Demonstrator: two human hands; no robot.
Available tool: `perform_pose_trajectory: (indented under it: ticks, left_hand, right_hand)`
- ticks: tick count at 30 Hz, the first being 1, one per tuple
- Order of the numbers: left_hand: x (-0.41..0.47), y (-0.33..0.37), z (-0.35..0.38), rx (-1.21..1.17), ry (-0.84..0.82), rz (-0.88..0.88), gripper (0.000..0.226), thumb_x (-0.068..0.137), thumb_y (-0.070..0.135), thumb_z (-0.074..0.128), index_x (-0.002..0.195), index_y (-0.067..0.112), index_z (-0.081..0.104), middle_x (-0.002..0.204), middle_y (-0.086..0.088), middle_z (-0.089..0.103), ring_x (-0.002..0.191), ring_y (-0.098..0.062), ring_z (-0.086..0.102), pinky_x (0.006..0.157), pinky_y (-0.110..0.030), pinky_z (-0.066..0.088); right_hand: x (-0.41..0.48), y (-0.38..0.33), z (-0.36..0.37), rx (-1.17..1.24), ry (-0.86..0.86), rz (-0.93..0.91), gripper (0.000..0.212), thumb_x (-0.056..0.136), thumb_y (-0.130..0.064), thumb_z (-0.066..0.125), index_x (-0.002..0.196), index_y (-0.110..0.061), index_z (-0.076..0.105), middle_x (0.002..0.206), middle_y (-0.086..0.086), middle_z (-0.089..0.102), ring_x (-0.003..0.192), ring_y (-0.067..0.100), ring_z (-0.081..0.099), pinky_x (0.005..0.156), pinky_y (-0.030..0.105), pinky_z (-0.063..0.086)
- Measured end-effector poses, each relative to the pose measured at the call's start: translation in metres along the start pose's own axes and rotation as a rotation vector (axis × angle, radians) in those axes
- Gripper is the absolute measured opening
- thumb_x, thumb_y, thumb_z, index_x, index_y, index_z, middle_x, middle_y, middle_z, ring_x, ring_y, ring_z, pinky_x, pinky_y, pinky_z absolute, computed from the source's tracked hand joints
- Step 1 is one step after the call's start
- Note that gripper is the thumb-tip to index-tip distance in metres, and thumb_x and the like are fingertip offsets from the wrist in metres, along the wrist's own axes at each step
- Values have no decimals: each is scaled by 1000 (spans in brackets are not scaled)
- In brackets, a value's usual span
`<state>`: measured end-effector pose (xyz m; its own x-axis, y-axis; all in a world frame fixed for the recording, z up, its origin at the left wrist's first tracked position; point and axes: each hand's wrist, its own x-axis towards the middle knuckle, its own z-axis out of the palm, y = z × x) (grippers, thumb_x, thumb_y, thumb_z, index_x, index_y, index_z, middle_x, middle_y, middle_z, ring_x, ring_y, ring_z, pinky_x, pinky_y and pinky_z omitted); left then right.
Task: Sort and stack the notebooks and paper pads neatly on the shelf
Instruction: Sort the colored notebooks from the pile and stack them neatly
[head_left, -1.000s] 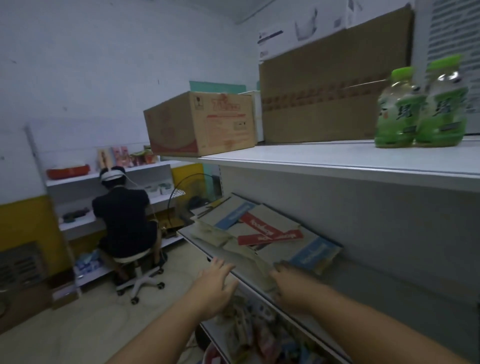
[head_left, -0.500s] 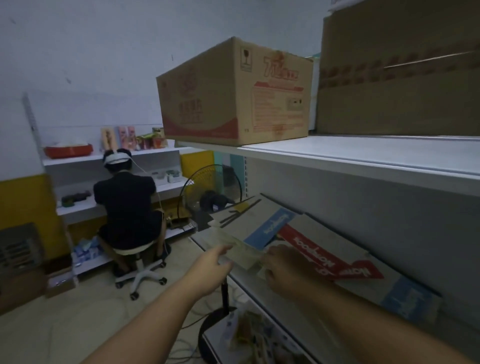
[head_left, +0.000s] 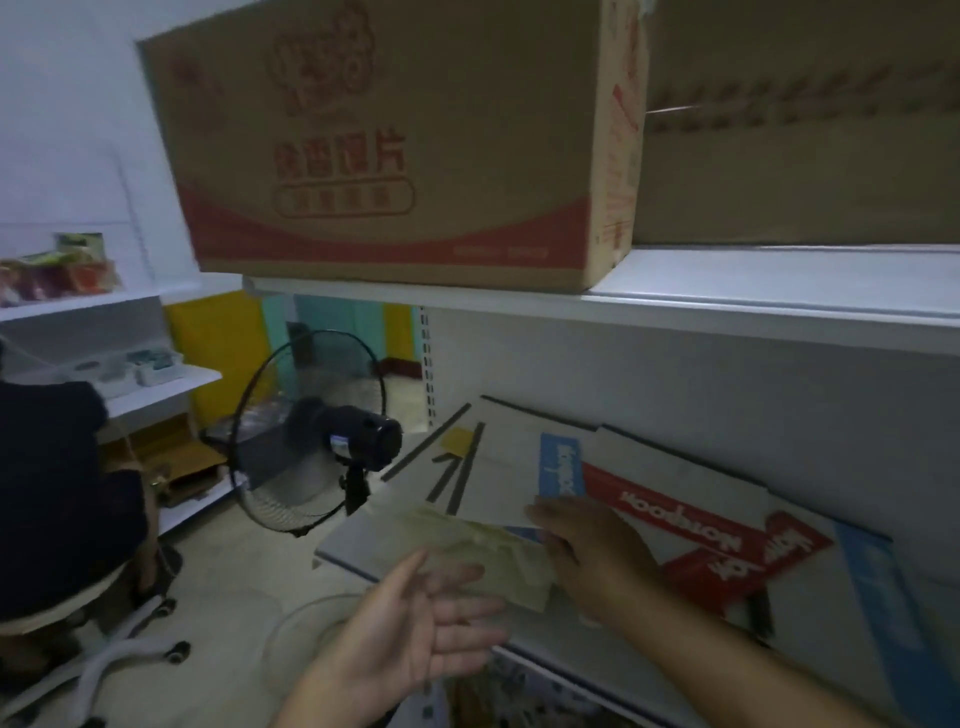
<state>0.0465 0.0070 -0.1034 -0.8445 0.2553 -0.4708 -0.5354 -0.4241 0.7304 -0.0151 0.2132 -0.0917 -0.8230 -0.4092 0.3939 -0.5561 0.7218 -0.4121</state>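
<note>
The step in hand looks like gathering loose items into 1 pile; the pale pad (head_left: 485, 553) lies near the front left end of the shelf (head_left: 353, 540), its far edge overlapping the blue-striped notebook (head_left: 560, 467); the red-banded notebook (head_left: 691, 512) lies askew just to the right. The left hand (head_left: 423, 626) hovers palm-up at the pad's near edge, fingers straight and slightly spread, holding nothing. The right hand (head_left: 589, 553) sits at the pad's right end; whether its fingers pinch the pad I cannot tell. Next, both hands probably need to square the pad against the notebooks; a cardboard box (head_left: 395, 145) sits overhead and a fan (head_left: 311, 441) stands beyond.
</note>
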Motion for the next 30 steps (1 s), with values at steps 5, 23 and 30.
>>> perform_pose_trajectory:
  ticks: [5,23,30]
  left_hand:
    - [9,14,8,-271,-248,-36,80,69,60,62,127,4,56,118,-33,59,82,-44,69,56,-49,58]
    - [3,30,23,175,314,233,30,78,-6,41,101,4,56,87,-20,57,75,-36,53,51,-32,44]
    - [0,34,21,139,322,245,14,92,12,48,96,6,60,74,-16,62,68,-30,57,47,-29,47]
  right_hand:
    - [-22,-8,-12,60,212,-159,36,78,-12,51,109,-18,68,110,2,70,101,21,63,88,21,46]
    - [22,79,-31,-366,-87,339,35,99,-42,34,120,-22,55,115,6,63,100,21,60,85,32,48]
    - [11,79,-29,-39,489,-245,59,102,-40,22,101,-5,70,91,3,71,83,5,57,82,11,40]
